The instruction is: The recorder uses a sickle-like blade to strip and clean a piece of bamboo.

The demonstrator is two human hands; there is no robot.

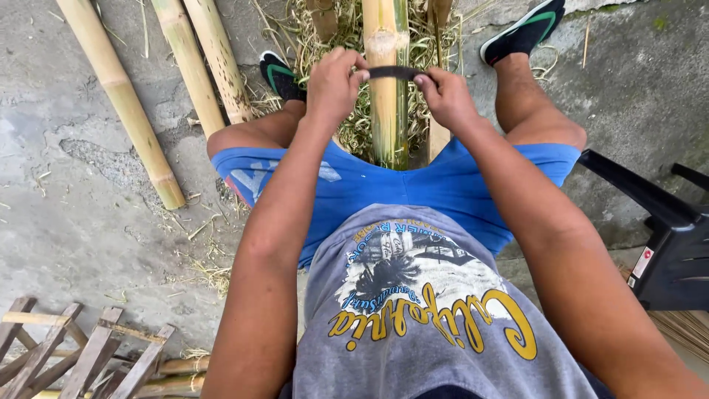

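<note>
Both hands, left (332, 85) and right (445, 96), grip a dark blade (394, 72), seemingly, across bamboo (387, 89).

Grey, cracked concrete floor (81, 222) in daylight — black plastic chair (665, 244) — wooden slats (88, 358).

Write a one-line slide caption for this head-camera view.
Seated person's left hand and right hand hold a dark blade across a bamboo pole between the knees.

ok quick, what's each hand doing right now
Left hand: closed on one end of the dark blade laid across the bamboo pole.
Right hand: closed on the blade's other end.
</note>
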